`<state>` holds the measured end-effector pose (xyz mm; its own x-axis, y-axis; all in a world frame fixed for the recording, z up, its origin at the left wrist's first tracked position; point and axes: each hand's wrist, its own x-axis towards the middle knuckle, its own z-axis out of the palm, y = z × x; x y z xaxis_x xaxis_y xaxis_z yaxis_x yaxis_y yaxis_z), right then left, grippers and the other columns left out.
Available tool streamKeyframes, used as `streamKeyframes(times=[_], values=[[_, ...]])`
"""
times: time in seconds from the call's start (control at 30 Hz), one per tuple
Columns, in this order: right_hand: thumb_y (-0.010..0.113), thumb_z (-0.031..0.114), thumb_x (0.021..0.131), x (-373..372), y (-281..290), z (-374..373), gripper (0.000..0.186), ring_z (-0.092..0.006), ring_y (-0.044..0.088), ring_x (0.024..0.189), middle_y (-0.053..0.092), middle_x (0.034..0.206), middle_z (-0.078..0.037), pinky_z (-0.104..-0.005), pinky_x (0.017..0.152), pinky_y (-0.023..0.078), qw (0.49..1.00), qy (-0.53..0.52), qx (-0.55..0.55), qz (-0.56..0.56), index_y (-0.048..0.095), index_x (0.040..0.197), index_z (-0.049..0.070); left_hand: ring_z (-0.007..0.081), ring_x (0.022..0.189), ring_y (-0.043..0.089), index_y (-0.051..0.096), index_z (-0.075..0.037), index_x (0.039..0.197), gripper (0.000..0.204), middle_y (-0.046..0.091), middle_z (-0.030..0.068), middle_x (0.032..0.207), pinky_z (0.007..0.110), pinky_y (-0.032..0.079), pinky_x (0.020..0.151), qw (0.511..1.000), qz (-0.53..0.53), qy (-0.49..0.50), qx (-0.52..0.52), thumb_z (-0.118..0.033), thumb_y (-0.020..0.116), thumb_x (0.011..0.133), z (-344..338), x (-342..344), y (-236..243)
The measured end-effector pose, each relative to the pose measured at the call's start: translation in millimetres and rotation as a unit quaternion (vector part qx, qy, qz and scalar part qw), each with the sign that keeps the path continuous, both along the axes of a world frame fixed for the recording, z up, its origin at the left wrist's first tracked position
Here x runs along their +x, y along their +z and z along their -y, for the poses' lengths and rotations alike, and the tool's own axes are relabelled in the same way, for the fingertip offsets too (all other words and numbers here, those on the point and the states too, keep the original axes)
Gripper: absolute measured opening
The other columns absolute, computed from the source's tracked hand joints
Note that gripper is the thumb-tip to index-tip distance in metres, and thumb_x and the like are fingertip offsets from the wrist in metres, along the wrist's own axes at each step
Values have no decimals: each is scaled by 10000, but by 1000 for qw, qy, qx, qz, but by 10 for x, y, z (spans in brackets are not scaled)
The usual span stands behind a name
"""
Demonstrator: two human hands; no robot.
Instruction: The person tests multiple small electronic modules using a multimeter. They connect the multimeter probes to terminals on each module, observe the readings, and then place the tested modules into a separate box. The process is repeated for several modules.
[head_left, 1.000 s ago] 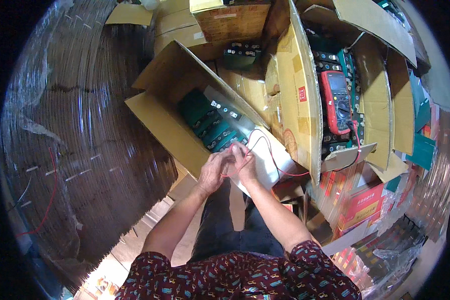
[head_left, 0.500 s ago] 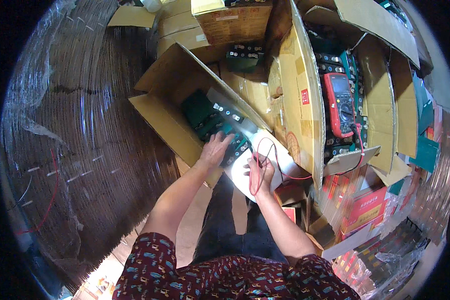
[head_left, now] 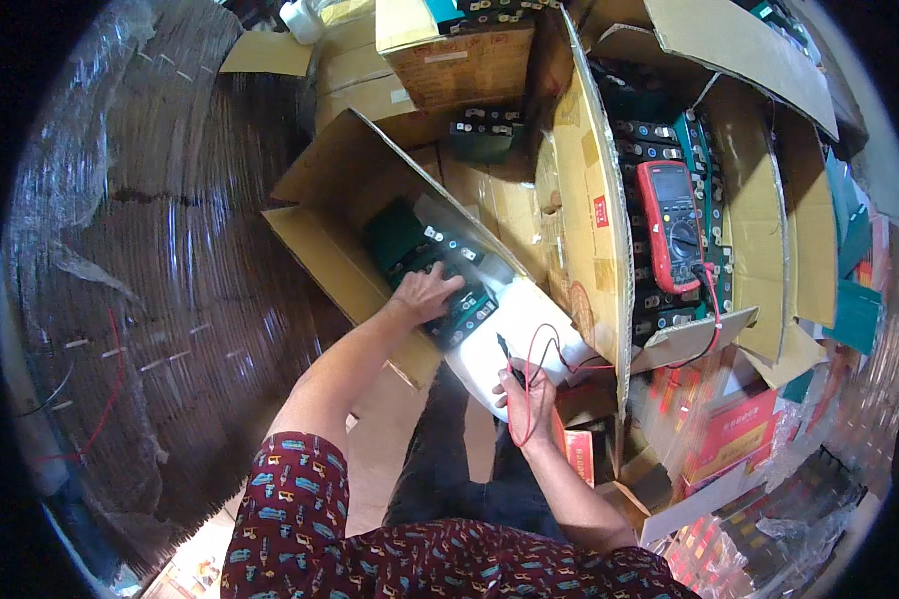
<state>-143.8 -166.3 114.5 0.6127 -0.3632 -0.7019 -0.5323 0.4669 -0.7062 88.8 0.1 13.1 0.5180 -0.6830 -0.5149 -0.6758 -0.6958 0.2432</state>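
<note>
My left hand rests on green battery cells with small metal terminals, inside an open cardboard box. Its fingers are apart, and some fingertips are hidden among the terminals. To its right, my right hand is closed on test probes; a dark tip points away from me. Thin red and black leads loop from this hand toward a red multimeter. The meter lies on more green cells in the box at right. Between my hands and that box is a bright white surface.
A tall cardboard wall separates the two boxes. Another green cell sits behind them, near a carton at the back. Stacked dark sheets under clear wrap fill the left. Red boxes stand at lower right.
My right hand has drawn back toward me with the probes, away from the cells. The left hand has shifted slightly left but stays on the cells.
</note>
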Motion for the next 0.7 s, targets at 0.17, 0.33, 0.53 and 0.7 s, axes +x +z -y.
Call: streamKeyframes(times=[0.17, 0.33, 0.53, 0.7], values=[[727, 115, 977, -47, 38, -14, 291, -135, 700, 742, 689, 972, -69, -252, 573, 541, 1000, 5, 13, 8, 619, 1207, -28, 415, 913, 746, 519, -235, 1338, 533, 657, 228, 1197, 536, 610, 767, 996, 64, 66, -10, -156, 761, 870, -436, 64, -332], [721, 98, 982, -232, 130, 199, 250, -131, 695, 734, 674, 967, -56, -247, 567, 544, 1000, -14, -6, 4, 626, 1188, -9, 421, 1125, 689, 569, -117, 1251, 378, 674, 206, 1188, 538, 594, 884, 952, 62, 297, 32, -159, 721, 908, -177, -61, -266], [708, 79, 984, -520, 185, 414, 237, -128, 688, 729, 668, 955, -56, -257, 571, 561, 999, -42, 12, 28, 629, 1188, -13, 383, 1072, 709, 612, -64, 1155, 310, 685, 198, 1165, 499, 612, 878, 969, 81, 227, 62, -174, 730, 890, -204, -153, -284], [685, 85, 1020, -444, 97, 485, 212, -136, 684, 794, 689, 982, -57, -280, 704, 588, 997, -59, -15, 44, 641, 1200, -18, 383, 1024, 700, 581, -32, 1094, 338, 683, 199, 1069, 494, 593, 853, 980, 78, 180, -25, -223, 751, 873, -206, -427, 512]])
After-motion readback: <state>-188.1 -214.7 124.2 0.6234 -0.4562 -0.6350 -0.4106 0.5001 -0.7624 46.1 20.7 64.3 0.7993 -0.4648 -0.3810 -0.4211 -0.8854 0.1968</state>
